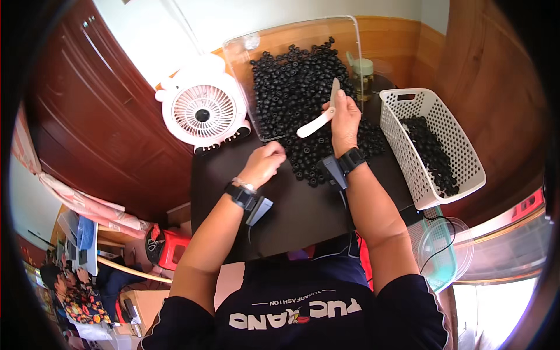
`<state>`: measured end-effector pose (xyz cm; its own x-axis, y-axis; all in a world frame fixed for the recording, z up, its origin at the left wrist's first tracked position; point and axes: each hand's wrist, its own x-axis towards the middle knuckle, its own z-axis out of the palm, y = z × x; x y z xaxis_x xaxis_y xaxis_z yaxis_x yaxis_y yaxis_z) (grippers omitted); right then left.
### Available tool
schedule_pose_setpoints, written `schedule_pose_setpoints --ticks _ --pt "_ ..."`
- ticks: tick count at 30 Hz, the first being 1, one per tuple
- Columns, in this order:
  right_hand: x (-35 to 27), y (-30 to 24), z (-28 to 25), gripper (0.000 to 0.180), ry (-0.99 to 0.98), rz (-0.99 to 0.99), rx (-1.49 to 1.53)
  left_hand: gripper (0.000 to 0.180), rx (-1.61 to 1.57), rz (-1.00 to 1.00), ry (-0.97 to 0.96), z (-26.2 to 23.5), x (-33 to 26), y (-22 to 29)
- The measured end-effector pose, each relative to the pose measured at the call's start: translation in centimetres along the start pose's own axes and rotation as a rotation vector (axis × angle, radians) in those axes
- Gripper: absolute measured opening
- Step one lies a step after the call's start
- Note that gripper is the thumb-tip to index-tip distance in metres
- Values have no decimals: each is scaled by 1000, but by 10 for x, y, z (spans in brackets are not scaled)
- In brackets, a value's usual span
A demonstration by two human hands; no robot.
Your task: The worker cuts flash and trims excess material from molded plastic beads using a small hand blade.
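Observation:
My right hand (345, 119) is closed around a small knife with a white handle (315, 124); its blade points up and away from me. The knife is over a heap of small round black pieces (297, 87), many with a dimple or hole in the middle. These lie in a clear plastic bin (358, 41) and spill over its near edge onto the dark table (274, 216). Left of the spilled pieces, my left hand (262, 165) hovers with fingers curled together, slightly blurred. What it holds, if anything, is hidden.
A white fan (202, 115) stands left of the bin. At right is a white perforated basket (431, 146) containing flatter black pieces. A jar with a pale green lid (363, 79) stands behind my right hand. Below the basket sits a teal basket (434, 256). Another person works far left.

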<state>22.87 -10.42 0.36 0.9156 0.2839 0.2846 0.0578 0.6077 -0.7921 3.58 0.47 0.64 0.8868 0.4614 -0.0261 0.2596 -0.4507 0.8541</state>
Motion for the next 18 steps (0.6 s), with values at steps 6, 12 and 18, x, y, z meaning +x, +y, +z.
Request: schedule_pose_setpoints --ticks 6,12,18 --pt "-6 3 -2 32 -11 37 -62 23 438 114 40 25 13 12" --pt "-8 7 -1 33 -70 32 -152 27 626 111 20 36 22 15" --pt "-11 6 9 33 -96 25 -114 25 562 210 127 24 24 -7"
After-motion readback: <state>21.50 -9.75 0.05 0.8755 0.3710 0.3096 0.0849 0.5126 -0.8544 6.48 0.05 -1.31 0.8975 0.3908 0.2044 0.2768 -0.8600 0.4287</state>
